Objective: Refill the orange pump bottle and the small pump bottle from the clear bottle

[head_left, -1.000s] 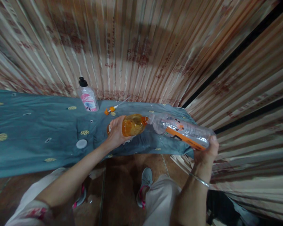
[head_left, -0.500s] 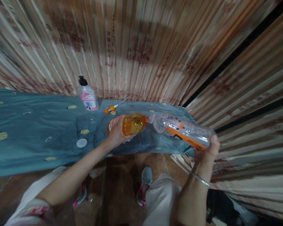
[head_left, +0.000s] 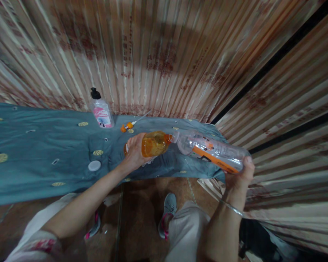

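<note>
My left hand is wrapped round an amber bottle, tilted nearly level with its neck to the right. In my right hand is the base end of a large clear bottle with an orange label. The two bottle mouths meet, neck to neck, above the cloth. Behind my left hand an orange pump top with a thin tube lies on the cloth. A white round cap rests left of my left hand. Farther back stands a clear bottle with a pink label and black pump.
A teal patterned cloth covers the long surface. Pleated beige curtains hang behind and to the right, crossed by dark bars. Below are the brown tiled floor, my shoes and a dark object at lower right.
</note>
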The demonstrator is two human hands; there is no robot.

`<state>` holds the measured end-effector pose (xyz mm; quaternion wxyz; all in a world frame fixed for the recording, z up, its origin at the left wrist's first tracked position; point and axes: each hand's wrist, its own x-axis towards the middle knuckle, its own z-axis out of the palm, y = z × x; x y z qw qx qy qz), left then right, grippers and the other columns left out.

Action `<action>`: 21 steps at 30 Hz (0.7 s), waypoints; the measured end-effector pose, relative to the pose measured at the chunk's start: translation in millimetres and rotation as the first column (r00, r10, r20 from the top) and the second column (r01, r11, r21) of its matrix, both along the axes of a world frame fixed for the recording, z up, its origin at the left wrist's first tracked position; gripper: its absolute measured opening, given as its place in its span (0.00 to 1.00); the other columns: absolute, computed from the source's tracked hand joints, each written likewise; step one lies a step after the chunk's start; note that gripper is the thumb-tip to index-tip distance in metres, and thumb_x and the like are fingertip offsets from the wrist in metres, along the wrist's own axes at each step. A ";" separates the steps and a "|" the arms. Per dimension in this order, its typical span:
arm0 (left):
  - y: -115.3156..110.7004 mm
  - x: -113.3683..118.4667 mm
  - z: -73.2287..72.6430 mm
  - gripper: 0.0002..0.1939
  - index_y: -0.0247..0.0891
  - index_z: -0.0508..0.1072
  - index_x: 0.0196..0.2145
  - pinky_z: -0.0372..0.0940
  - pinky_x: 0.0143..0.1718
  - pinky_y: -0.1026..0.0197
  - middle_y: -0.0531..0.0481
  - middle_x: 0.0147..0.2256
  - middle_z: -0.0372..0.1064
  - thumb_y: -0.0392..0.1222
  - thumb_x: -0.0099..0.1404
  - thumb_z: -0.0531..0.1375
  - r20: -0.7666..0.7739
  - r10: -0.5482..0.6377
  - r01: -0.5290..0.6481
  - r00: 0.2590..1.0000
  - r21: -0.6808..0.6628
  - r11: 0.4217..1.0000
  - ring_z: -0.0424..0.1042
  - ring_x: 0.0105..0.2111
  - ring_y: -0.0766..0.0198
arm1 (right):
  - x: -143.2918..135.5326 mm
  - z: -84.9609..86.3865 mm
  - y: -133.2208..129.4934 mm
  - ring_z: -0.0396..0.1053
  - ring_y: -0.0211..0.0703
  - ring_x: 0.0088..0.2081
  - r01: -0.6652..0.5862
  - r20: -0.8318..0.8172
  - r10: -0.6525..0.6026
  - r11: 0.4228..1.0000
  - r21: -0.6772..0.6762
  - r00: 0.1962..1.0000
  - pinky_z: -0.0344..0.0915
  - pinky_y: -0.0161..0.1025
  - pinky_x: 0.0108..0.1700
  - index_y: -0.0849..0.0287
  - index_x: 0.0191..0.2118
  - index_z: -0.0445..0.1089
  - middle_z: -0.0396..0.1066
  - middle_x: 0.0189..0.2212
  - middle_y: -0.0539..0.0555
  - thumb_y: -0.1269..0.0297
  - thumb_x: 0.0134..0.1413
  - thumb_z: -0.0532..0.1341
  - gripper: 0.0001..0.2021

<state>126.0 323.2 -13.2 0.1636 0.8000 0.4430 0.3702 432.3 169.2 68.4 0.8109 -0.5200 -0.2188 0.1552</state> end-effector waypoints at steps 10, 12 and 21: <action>2.7 0.9 -2.5 0.47 0.41 0.62 0.62 0.63 0.62 0.36 0.37 0.57 0.72 0.49 0.46 0.74 -0.011 0.013 -0.013 1.000 0.016 1.000 0.71 0.58 0.37 | -4.2 3.5 -1.4 0.58 0.36 0.19 0.030 0.004 -0.030 0.999 -0.042 1.000 0.49 0.33 0.15 0.57 0.35 0.72 0.66 0.24 0.47 0.42 0.38 0.64 0.24; 2.5 0.8 -2.3 0.46 0.41 0.63 0.61 0.63 0.62 0.36 0.38 0.57 0.72 0.48 0.47 0.74 -0.015 0.019 -0.019 1.000 0.012 1.000 0.71 0.58 0.38 | -5.0 4.6 -1.7 0.58 0.37 0.19 0.022 0.009 -0.022 0.999 -0.042 1.000 0.49 0.34 0.15 0.58 0.34 0.72 0.66 0.23 0.47 0.42 0.38 0.64 0.24; 1.3 1.7 0.9 0.46 0.39 0.63 0.61 0.62 0.63 0.36 0.37 0.57 0.71 0.50 0.48 0.74 -0.032 0.026 -0.027 0.999 -0.017 0.999 0.71 0.59 0.38 | -3.2 6.0 -1.2 0.57 0.35 0.16 0.014 0.036 -0.012 0.999 -0.041 0.999 0.47 0.34 0.12 0.57 0.32 0.71 0.66 0.21 0.46 0.41 0.36 0.64 0.24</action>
